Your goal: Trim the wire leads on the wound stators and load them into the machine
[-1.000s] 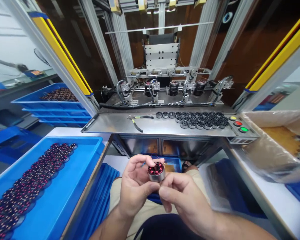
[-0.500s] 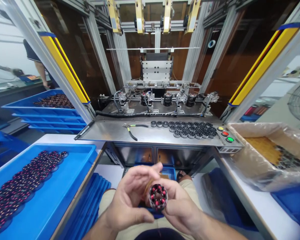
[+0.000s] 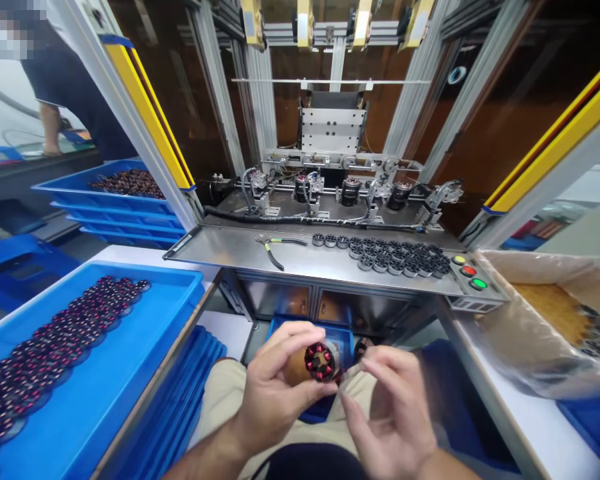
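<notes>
My left hand (image 3: 275, 390) is closed round a small round motor stator (image 3: 320, 361) with red copper windings, holding it up over my lap with its face toward me. Just right of it, my right hand (image 3: 393, 407) hovers with thumb and forefinger pinched near the stator's edge; what they pinch, if anything, is too small to see. On the steel machine shelf (image 3: 240, 250) ahead lie several unwound dark stator cores (image 3: 395, 257) and a pair of pliers (image 3: 275, 248). A blue tray (image 3: 130, 360) at my left holds several wound stators (image 3: 55, 347).
Behind the shelf, the winding machine (image 3: 333, 183) carries three mounted stators. Yellow, red and green buttons (image 3: 469, 271) sit at the shelf's right end. A plastic-lined box (image 3: 545, 313) stands at right. Stacked blue trays (image 3: 115, 207) and another person (image 3: 65, 80) are at far left.
The stator has passed from both hands into my left hand alone and turned its face toward me. My right hand has let go and drawn slightly right. The camera view shifted.
</notes>
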`<state>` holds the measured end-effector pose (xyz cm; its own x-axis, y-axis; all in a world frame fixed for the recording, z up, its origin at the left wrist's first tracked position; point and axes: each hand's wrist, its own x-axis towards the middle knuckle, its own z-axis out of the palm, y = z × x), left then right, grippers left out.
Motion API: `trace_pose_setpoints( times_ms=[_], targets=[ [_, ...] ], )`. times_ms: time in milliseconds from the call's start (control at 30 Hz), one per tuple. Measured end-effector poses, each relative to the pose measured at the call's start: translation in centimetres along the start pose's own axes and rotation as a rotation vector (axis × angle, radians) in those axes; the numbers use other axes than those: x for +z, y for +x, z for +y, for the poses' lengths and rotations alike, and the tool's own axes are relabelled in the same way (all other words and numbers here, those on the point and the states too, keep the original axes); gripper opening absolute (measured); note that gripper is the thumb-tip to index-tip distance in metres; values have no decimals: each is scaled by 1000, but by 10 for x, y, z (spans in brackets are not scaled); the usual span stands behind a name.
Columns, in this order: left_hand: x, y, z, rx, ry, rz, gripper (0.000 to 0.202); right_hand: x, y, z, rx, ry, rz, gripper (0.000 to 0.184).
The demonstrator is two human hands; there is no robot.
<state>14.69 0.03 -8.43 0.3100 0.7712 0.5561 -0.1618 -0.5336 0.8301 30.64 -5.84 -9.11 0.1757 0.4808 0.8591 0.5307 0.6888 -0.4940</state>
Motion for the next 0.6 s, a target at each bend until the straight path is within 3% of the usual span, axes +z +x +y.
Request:
trace_pose_setpoints(
  times_ms=[67,200,333,400,600],
  targets=[
    [-12,1,1,125,204,-37,59,-12,7,-1,-48,-57,-53,42],
    [-21,1,10,298,458,-86,58,-20,32,1,-173,-78,-309,35],
    [-19,-2,16,330,542,-84,51,-8,50,2,-73,122,-434,13],
    [-20,-5,15,287,506,-61,53,-2,51,1,89,232,-419,11],
    [-23,-11,6,31,231,-65,58,10,35,9,871,596,-314,26]
  ],
)
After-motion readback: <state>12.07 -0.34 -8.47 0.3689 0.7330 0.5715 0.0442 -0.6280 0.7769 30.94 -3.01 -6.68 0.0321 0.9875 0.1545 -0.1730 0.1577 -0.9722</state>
